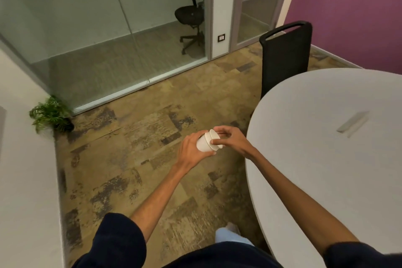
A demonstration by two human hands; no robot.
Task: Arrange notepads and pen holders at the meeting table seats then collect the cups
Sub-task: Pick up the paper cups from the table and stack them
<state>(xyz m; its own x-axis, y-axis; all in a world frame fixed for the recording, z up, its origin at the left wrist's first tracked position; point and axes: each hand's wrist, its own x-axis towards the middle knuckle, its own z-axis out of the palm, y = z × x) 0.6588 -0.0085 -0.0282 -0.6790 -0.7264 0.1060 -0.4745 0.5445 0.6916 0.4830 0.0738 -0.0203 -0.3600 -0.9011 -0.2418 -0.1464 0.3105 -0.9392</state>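
The room was evenly but rather dimly lit from overhead, with a warm cast. Pale reflections hazed the glass wall point(104, 17), and a faint bright streak lay on the table point(326, 169). Straight lines bowed toward the edges, and the whole picture was slightly soft.

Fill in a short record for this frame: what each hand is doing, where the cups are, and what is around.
left hand: grips the outer of the nested white paper cups
right hand: pinches the inner cup by its rim
cups: tilted, held over the patterned brown carpet, off the table
table: round pale grey table, at the person's right
chair: black mesh-backed chair at the table's far edge
plant: small green potted plant in the corner
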